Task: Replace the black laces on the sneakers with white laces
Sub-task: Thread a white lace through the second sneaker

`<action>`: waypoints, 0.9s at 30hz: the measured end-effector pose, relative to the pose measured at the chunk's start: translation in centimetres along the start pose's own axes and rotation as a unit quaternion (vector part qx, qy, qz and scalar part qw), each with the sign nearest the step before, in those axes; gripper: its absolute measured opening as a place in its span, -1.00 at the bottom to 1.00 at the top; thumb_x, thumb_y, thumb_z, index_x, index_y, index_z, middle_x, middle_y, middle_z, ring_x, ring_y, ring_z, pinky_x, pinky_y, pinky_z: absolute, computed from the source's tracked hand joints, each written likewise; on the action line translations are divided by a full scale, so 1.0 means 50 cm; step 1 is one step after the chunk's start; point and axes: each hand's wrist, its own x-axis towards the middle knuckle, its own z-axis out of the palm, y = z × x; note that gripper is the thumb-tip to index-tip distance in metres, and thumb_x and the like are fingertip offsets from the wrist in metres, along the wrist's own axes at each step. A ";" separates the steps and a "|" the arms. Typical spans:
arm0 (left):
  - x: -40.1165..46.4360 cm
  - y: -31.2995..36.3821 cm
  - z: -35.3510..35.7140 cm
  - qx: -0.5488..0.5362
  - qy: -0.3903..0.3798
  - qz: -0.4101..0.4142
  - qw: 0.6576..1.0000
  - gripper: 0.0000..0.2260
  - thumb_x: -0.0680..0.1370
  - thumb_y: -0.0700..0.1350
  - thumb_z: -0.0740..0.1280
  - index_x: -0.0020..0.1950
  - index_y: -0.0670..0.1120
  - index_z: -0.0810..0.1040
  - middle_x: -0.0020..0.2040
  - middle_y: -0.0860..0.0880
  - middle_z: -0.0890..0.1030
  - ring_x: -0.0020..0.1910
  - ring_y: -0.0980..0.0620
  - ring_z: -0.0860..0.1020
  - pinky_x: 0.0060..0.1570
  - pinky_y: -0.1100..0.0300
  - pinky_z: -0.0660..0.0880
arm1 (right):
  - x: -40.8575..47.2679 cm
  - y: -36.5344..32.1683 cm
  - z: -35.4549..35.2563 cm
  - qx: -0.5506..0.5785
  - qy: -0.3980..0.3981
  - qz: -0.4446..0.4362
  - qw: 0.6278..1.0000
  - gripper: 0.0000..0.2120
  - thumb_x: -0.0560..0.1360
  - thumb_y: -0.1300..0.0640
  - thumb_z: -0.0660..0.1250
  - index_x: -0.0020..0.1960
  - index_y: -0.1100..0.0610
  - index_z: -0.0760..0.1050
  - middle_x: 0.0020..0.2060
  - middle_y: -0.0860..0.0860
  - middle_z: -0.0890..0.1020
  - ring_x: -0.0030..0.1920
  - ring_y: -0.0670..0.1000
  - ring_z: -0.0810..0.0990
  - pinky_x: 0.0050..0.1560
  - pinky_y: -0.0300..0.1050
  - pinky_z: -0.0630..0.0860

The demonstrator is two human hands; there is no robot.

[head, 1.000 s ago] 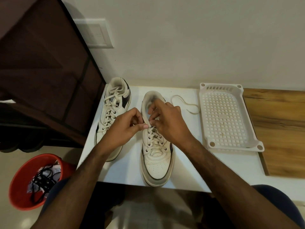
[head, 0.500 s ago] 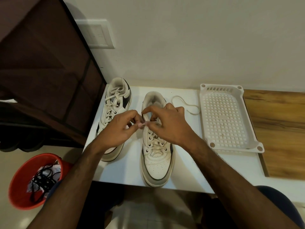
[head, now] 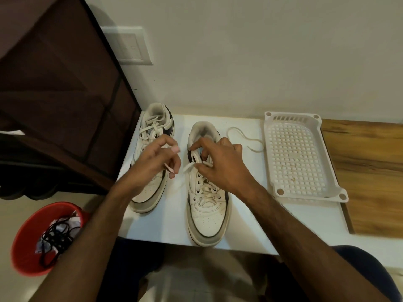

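1. Head view: lying on the white table (head: 165, 225), toe nearest, the right sneaker (head: 207, 192).
2. Pinching the white lace (head: 187, 168) beside its eyelets, right hand (head: 220, 168).
3. Hovering left of that sneaker with fingers loosely spread, holding nothing, left hand (head: 154, 166).

A home: a fabric shoe rack (head: 65, 101), wall switch plate (head: 128, 45), tiled floor (head: 13, 214) and a red bucket (head: 32, 240) beside the white counter (head: 170, 216)
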 end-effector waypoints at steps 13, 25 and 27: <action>0.006 -0.003 -0.011 0.004 -0.019 0.109 0.994 -0.74 0.54 0.03 0.39 -0.25 -0.08 0.48 -0.22 0.02 0.41 -0.21 0.07 0.40 -0.14 0.21 0.34 | 0.000 0.003 -0.003 0.004 -0.006 0.000 1.000 -0.65 0.50 -0.04 0.43 0.24 -0.22 0.44 -0.19 -0.24 0.50 0.08 -0.12 0.36 0.14 -0.05 0.12; 0.010 0.009 0.014 0.044 0.075 0.013 0.996 -0.91 0.59 -0.08 0.35 -0.05 -0.05 0.46 -0.19 0.04 0.53 -0.43 0.16 0.45 -0.41 0.27 0.38 | 0.001 0.005 -0.002 -0.002 -0.008 -0.001 1.000 -0.65 0.50 -0.04 0.43 0.24 -0.21 0.44 -0.19 -0.23 0.51 0.06 -0.13 0.33 0.11 -0.05 0.13; 0.011 -0.012 0.031 0.248 0.044 0.013 0.968 -0.83 0.61 -0.01 0.40 0.11 0.04 0.44 -0.09 0.11 0.55 -0.22 0.21 0.55 -0.22 0.34 0.43 | 0.002 0.005 -0.003 0.000 -0.005 -0.002 1.000 -0.66 0.51 -0.05 0.43 0.24 -0.22 0.44 -0.19 -0.24 0.51 0.07 -0.13 0.34 0.14 -0.02 0.17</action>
